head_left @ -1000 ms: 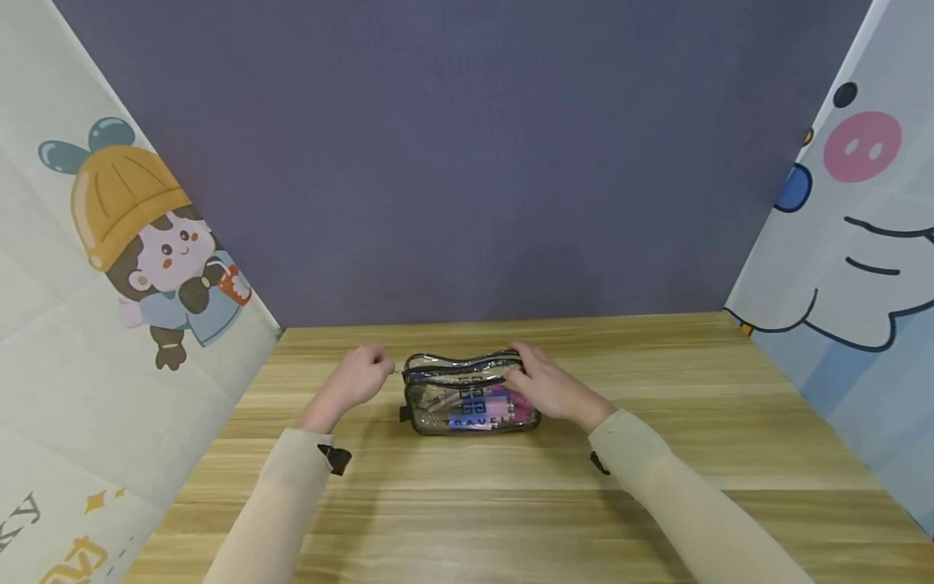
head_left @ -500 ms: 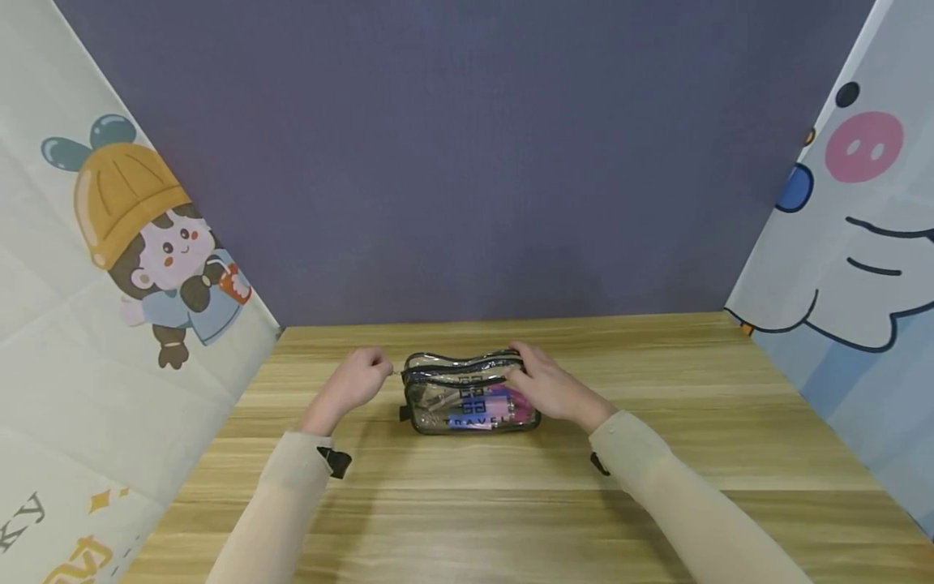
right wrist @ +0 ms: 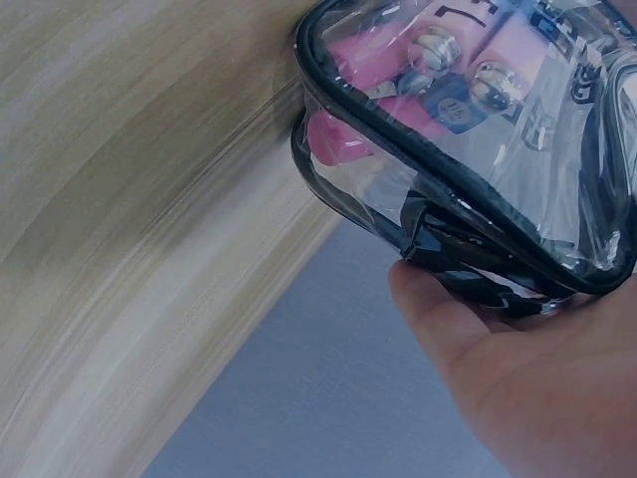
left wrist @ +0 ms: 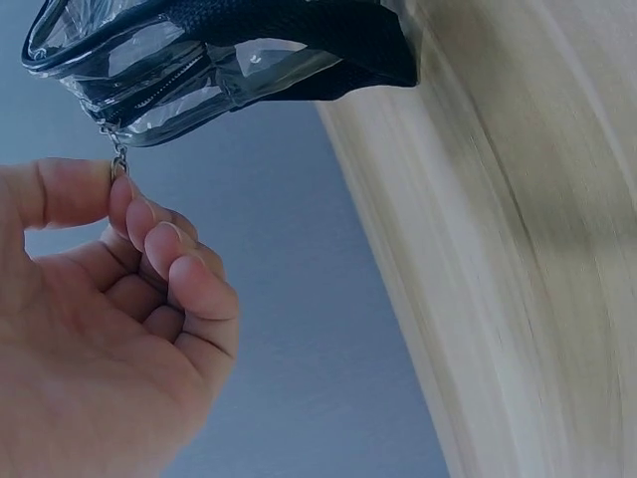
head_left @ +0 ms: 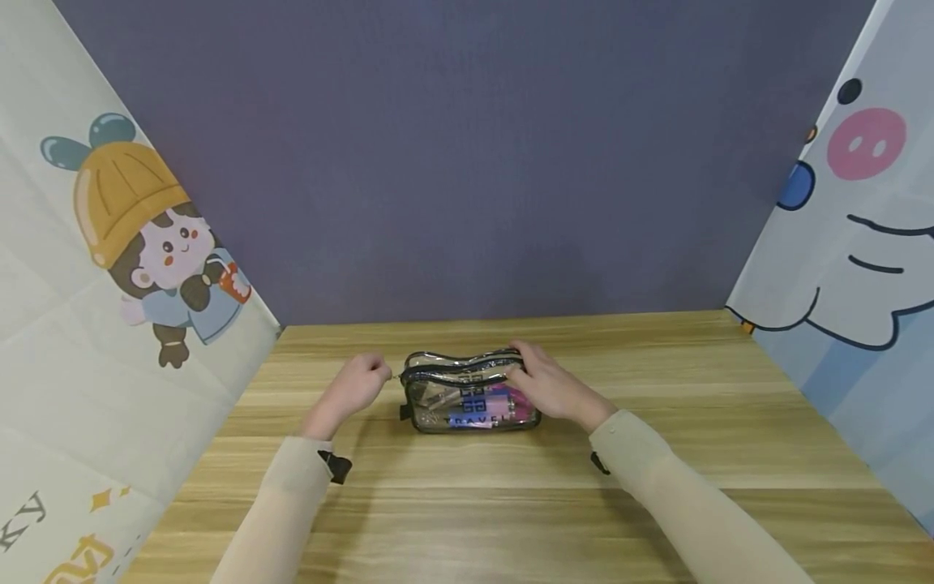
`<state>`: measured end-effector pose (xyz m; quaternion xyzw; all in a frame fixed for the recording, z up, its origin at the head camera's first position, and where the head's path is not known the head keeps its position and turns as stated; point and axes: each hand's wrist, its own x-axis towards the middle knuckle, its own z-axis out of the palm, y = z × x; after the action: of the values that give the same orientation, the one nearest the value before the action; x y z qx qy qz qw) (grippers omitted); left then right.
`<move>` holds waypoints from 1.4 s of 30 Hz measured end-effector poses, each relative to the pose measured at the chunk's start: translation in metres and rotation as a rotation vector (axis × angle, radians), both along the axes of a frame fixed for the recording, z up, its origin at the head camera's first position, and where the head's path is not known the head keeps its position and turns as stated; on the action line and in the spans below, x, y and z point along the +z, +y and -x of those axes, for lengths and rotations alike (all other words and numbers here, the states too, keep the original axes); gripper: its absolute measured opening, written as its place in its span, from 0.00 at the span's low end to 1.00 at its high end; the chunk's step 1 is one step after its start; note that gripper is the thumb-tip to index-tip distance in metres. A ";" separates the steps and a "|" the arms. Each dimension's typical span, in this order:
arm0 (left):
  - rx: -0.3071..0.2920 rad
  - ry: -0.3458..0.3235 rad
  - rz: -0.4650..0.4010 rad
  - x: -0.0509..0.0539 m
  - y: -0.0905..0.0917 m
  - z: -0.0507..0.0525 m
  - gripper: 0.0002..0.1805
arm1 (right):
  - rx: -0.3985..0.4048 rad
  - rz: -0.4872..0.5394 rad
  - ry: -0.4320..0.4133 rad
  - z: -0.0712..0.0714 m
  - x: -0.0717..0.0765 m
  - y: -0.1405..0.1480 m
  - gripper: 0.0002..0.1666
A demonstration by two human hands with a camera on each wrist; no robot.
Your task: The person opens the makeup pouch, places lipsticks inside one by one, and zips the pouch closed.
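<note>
A clear travel pouch (head_left: 430, 420) with black edging and the word TRAVEL stands on the wooden table. Pink and blue tubes with round silvery ends (right wrist: 495, 85) show through its wall. At its left end, my left hand (head_left: 356, 383) pinches the small metal chain pull (left wrist: 119, 162) of the zip between thumb and index finger, the other fingers curled. My right hand (head_left: 553, 388) grips the pouch's upper right end, thumb on the near side and fingers over the far side. Part of the zip beneath the right hand is hidden.
The wooden table (head_left: 467, 503) reaches back to a plain dark purple-grey panel (head_left: 467, 162). Printed cloths with cartoon figures hang at the left (head_left: 44, 268) and at the right (head_left: 876, 389). A black strap (head_left: 336, 466) sits at the left cuff.
My left hand has come slightly down in the head view, toward me, still pinching the zip pull. The right hand and the pouch stay almost where they were.
</note>
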<state>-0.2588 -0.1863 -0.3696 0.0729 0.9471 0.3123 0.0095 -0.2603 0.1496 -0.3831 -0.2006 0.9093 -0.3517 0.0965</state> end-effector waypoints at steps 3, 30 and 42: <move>-0.005 0.004 -0.003 -0.002 -0.001 0.001 0.13 | -0.001 0.002 -0.003 0.000 0.000 0.000 0.41; -0.007 -0.073 -0.022 -0.035 -0.004 0.001 0.10 | -0.003 -0.005 0.006 0.001 -0.003 0.000 0.42; -0.001 -0.074 -0.038 -0.042 0.001 0.001 0.11 | -0.014 0.008 0.009 -0.001 -0.002 0.000 0.42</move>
<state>-0.2595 -0.1848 -0.4118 0.0618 0.9400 0.3329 0.0432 -0.2597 0.1494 -0.3853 -0.1960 0.9096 -0.3553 0.0892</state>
